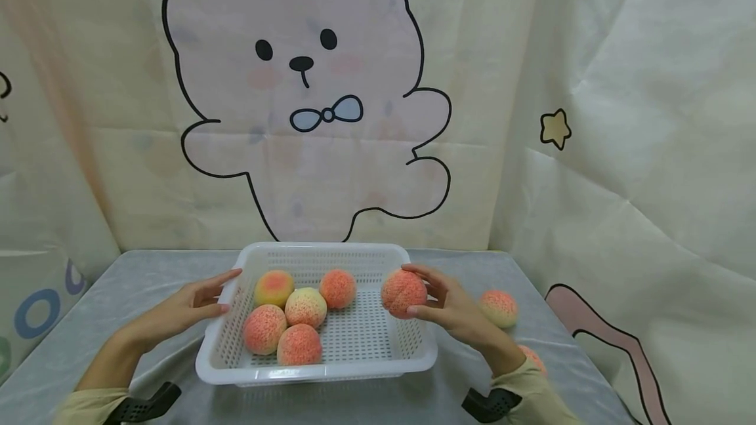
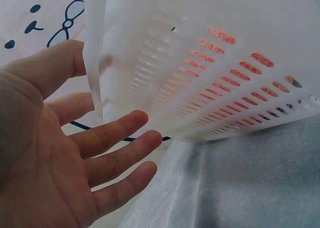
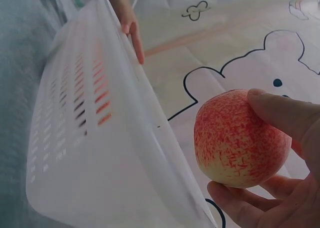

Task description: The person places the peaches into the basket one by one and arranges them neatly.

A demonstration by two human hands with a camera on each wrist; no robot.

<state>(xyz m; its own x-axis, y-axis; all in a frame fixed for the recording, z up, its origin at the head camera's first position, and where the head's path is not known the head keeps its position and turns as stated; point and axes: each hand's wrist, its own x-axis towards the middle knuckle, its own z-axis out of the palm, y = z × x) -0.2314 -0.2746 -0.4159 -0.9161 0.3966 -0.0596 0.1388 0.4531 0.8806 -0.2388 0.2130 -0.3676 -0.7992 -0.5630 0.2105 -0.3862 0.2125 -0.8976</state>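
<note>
A white perforated plastic basket [image 1: 319, 372] sits on the cloth-covered table, several peaches in its left and middle part. My left hand [image 1: 174, 310] lightly holds the basket's left rim, thumb and index finger over the edge. In the left wrist view, its other fingers [image 2: 122, 160] spread below the rim, outside the wall. My right hand [image 1: 451, 310] holds one red-and-yellow peach [image 1: 403, 294] between thumb and fingers, above the right end of the basket. The right wrist view shows this peach [image 3: 237, 138] beside the rim, pinched from above and below.
Right of the basket, behind my right forearm, lies a peach [image 1: 499, 309], with another peach [image 1: 533, 358] partly hidden by the sleeve. A grey cloth [image 1: 177, 264] covers the table. A printed curtain [image 1: 472, 149] hangs at the table's back edge.
</note>
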